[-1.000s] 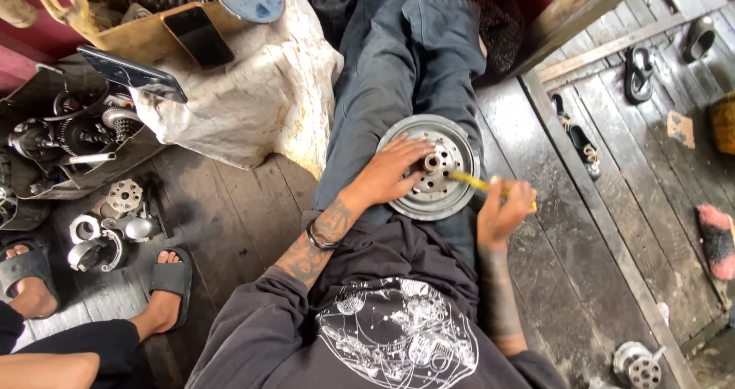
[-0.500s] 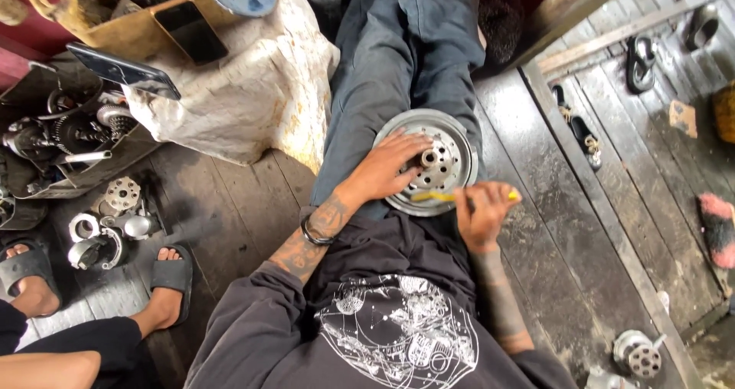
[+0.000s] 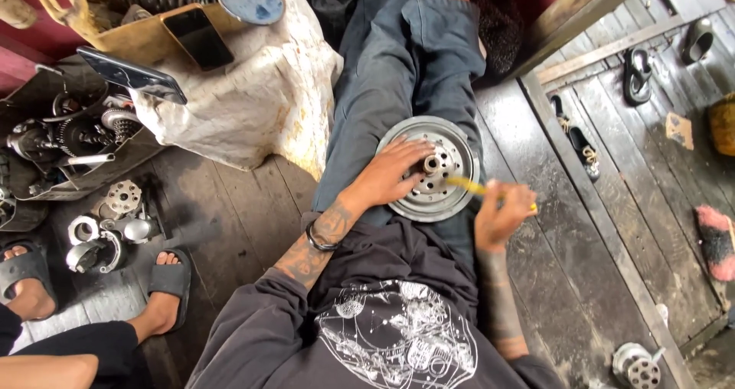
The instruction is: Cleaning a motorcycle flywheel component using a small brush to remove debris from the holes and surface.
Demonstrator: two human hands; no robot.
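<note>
A round grey metal disc (image 3: 452,194) with holes and a central hub lies on my lap, on my grey trousers. My left hand (image 3: 390,176) rests flat on its left side, fingers reaching to the hub. To the right of the disc, my right hand (image 3: 501,214) is closed around a thin yellow-handled tool (image 3: 468,185). The tool's tip points at the hub.
A white cloth-covered box (image 3: 253,90) with two dark phones stands at the left, beside engine parts (image 3: 69,140) and loose metal pieces (image 3: 103,224). Another person's sandalled feet (image 3: 164,286) are at lower left. Sandals (image 3: 637,75) lie on the right planks, a small metal part (image 3: 637,366) at bottom right.
My right hand with the yellow tool shifted left toward the disc, then slightly back right. My left hand stayed on the disc.
</note>
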